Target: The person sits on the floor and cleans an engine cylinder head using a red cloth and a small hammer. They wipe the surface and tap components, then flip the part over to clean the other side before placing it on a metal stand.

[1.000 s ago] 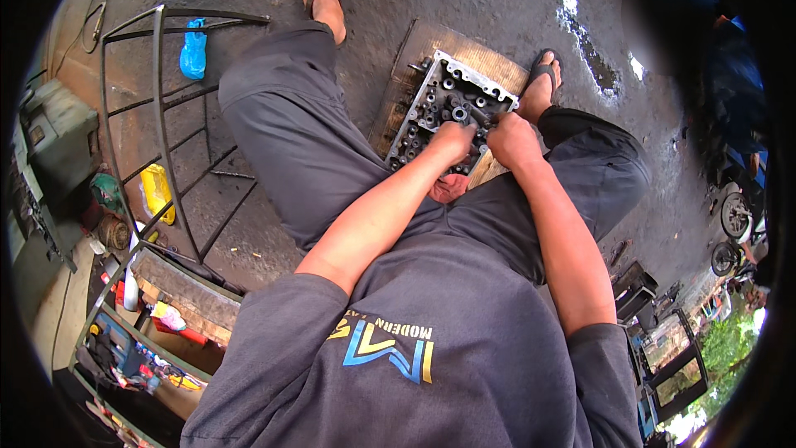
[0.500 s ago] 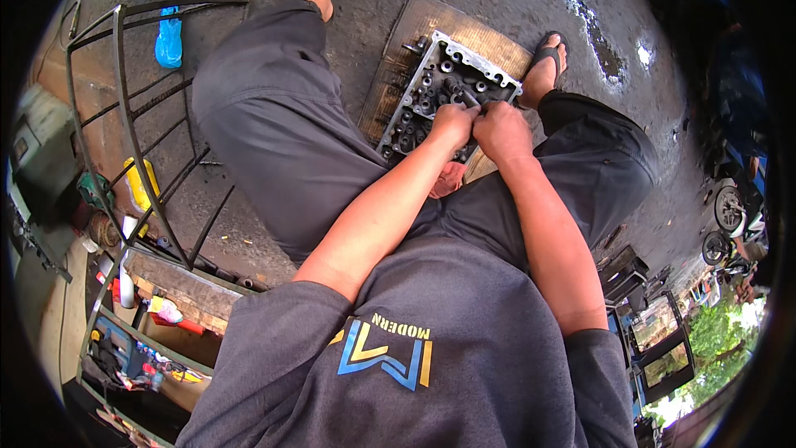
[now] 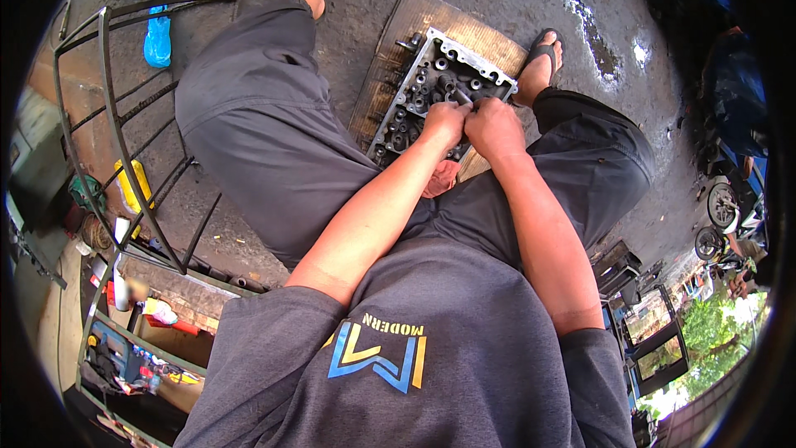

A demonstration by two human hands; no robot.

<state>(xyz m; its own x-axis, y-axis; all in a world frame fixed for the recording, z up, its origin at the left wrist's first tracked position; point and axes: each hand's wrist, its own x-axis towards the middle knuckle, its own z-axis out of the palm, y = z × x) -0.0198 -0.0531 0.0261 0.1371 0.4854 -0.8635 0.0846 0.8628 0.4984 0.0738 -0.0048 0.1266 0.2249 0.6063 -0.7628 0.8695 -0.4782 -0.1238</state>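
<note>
A grey metal engine cylinder head (image 3: 473, 60) with rows of round springs and bores lies between my legs on a flat sheet of cardboard (image 3: 383, 62). Over its near right part my hands meet, both closed. My left hand (image 3: 445, 124) and my right hand (image 3: 495, 127) touch at the fingertips, around the near end of a small dark cylindrical part (image 3: 462, 97). Its exact kind is hard to tell, and the fingers cover its lower end. A reddish cloth (image 3: 441, 178) lies just below my left wrist, against the near side of the cylinder head.
A dark metal frame (image 3: 112, 108) stands at the left, with a blue bag (image 3: 157, 37) and a yellow container (image 3: 133, 186) by it. My sandalled feet flank the cardboard. A white-edged wet patch (image 3: 590, 25) marks the floor at far right. Motorcycles (image 3: 723, 206) stand at the right edge.
The whole view has shifted slightly, so things appear a little further left. Both hands stay together at the cylinder head with the small dark part between them.
</note>
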